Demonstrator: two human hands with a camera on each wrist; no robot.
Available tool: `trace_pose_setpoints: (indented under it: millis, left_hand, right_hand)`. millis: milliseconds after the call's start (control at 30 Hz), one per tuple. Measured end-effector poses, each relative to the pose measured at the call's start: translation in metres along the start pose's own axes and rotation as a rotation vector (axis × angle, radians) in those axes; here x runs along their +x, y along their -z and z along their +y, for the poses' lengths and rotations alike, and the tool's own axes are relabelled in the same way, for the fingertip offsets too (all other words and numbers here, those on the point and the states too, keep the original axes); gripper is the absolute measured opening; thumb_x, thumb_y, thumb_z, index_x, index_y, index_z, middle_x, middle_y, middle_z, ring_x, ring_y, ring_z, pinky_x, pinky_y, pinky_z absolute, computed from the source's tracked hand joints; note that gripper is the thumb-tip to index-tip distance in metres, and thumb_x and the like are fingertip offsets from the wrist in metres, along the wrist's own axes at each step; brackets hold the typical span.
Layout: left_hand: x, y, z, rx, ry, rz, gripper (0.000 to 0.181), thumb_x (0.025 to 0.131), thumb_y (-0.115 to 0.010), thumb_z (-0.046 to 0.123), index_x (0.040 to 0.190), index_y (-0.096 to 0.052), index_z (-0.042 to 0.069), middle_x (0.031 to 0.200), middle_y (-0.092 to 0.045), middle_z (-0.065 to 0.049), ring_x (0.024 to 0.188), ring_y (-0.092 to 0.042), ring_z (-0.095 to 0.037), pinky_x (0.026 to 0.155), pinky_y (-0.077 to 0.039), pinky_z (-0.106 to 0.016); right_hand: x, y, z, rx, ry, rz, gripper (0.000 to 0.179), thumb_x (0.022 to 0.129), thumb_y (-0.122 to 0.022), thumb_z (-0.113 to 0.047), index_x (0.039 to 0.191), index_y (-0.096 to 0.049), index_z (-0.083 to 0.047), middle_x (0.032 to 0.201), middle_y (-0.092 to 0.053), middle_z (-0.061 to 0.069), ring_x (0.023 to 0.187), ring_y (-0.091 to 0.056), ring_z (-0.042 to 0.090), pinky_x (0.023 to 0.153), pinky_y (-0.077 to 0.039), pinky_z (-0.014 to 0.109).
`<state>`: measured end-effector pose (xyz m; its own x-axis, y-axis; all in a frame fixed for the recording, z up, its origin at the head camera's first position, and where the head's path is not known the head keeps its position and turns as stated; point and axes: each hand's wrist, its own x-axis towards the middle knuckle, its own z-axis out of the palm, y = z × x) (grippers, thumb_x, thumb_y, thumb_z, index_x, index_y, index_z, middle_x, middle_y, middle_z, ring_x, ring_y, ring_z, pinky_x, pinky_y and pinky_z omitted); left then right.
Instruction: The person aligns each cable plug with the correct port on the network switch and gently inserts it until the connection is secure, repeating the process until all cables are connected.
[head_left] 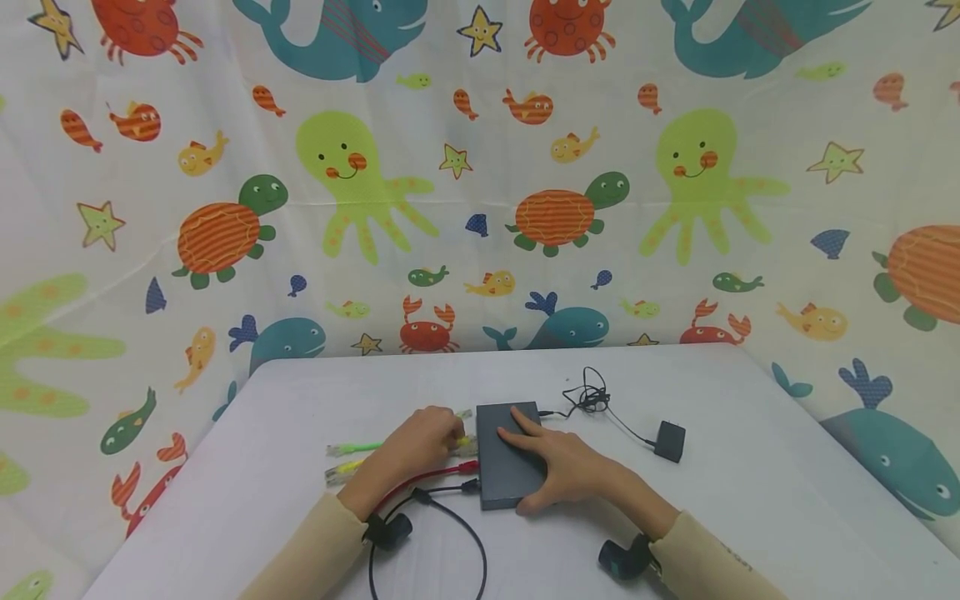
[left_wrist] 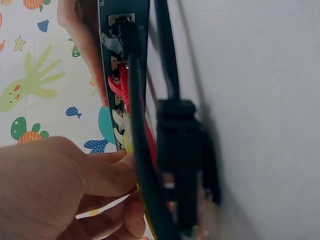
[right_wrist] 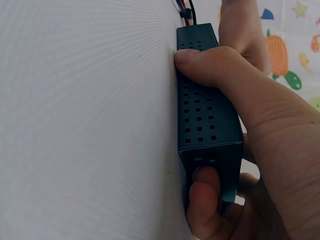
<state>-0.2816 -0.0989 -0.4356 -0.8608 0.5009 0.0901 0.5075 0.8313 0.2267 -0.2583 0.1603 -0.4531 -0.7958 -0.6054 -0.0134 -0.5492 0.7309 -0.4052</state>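
A dark network switch (head_left: 497,487) lies on the white table, its row of ports facing left. Over its top and right side, my right hand (head_left: 570,467) grips the casing; the right wrist view shows the thumb on the vented side (right_wrist: 197,107) and fingertips at one end. At the ports, my left hand (head_left: 416,446) pinches a yellow network cable (left_wrist: 129,145) between thumb and fingers, partly hidden by a black cable. A red network cable (head_left: 431,475) and a black cable (head_left: 453,487) are plugged in. Pale plugs (left_wrist: 118,122) sit in ports beyond the red one.
Green (head_left: 360,447) and yellow (head_left: 347,471) cable ends with clear plugs lie left of the left forearm. A coiled thin cord (head_left: 595,402) runs from the switch to a black power adapter (head_left: 670,442) at right. The black cable loops (head_left: 480,546) toward the front edge.
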Motion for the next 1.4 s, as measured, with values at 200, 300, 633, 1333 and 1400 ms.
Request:
trace_pose_setpoints:
  millis: [200,300,633,1333,1400]
  left_hand:
    - [0.0007,-0.0003,0.0003,-0.010,-0.005,0.004,0.017,0.085,-0.068,0.007,0.099,-0.075,0.015,0.091,-0.070,0.003,0.084,-0.060,-0.011,0.084,-0.054,-0.033]
    - [0.0009,0.0001,0.0013,-0.011,-0.014,0.006,0.017,0.085,-0.068,0.006,0.099,-0.075,0.014,0.091,-0.070,0.003,0.084,-0.060,-0.011,0.084,-0.054,-0.033]
    - [0.0015,0.0016,0.0028,-0.003,-0.008,0.004,0.018,0.084,-0.070,0.006,0.099,-0.075,0.014,0.091,-0.070,0.003,0.085,-0.061,-0.012,0.085,-0.054,-0.033]
    - [-0.0040,0.0041,-0.0008,0.014,0.045,0.015,0.015,0.085,-0.069,0.012,0.098,-0.075,0.017,0.090,-0.069,0.007,0.083,-0.057,-0.011,0.083,-0.053,-0.035]
    - [-0.0035,0.0041,-0.0011,0.016,0.041,0.016,0.014,0.085,-0.070,0.013,0.098,-0.075,0.016,0.089,-0.069,0.007,0.082,-0.057,-0.010,0.082,-0.053,-0.034]
  right_hand:
    - [0.0001,0.0002,0.0013,0.001,-0.004,-0.001,0.103,0.062,-0.075,-0.070,0.149,-0.028,-0.042,0.164,-0.007,-0.004,0.143,-0.032,0.034,0.106,-0.038,0.057]
    - [-0.0002,0.0008,0.0016,0.005,-0.011,-0.003,0.103,0.062,-0.075,-0.070,0.149,-0.028,-0.042,0.164,-0.007,-0.004,0.144,-0.032,0.035,0.106,-0.038,0.057]
    - [-0.0010,0.0022,0.0012,-0.005,-0.007,-0.003,0.103,0.063,-0.074,-0.070,0.150,-0.028,-0.042,0.164,-0.006,-0.004,0.144,-0.031,0.036,0.106,-0.038,0.058]
    - [-0.0002,0.0000,-0.0002,-0.006,-0.008,0.002,0.103,0.062,-0.075,-0.071,0.149,-0.028,-0.041,0.164,-0.007,-0.005,0.143,-0.033,0.034,0.105,-0.039,0.057]
    - [-0.0005,0.0002,-0.0003,-0.003,-0.008,0.002,0.103,0.062,-0.075,-0.070,0.149,-0.029,-0.041,0.164,-0.007,-0.005,0.143,-0.033,0.034,0.106,-0.039,0.057]
